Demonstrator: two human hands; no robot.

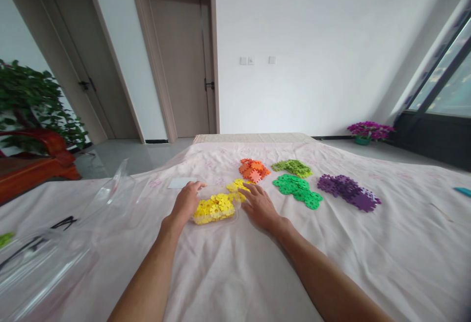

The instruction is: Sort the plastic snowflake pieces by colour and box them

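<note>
A clear plastic container [235, 216] full of yellow notched discs [213, 209] rests on the cloth in front of me. My left hand [187, 200] grips its left side, thumb and fingers around the edge. To the right of the container, my right hand [260, 206] is open, its fingers stretched over a small pile of loose yellow discs [237, 185]. Whether the fingertips touch those discs I cannot tell. Just behind lies a pile of orange discs [253, 169].
Green discs [294, 187], light green discs [292, 167] and purple discs [348, 190] lie in piles to the right. A white card [179, 183] sits behind my left hand. Clear plastic packaging [44, 273] and dark-framed glasses [63, 222] are at the left.
</note>
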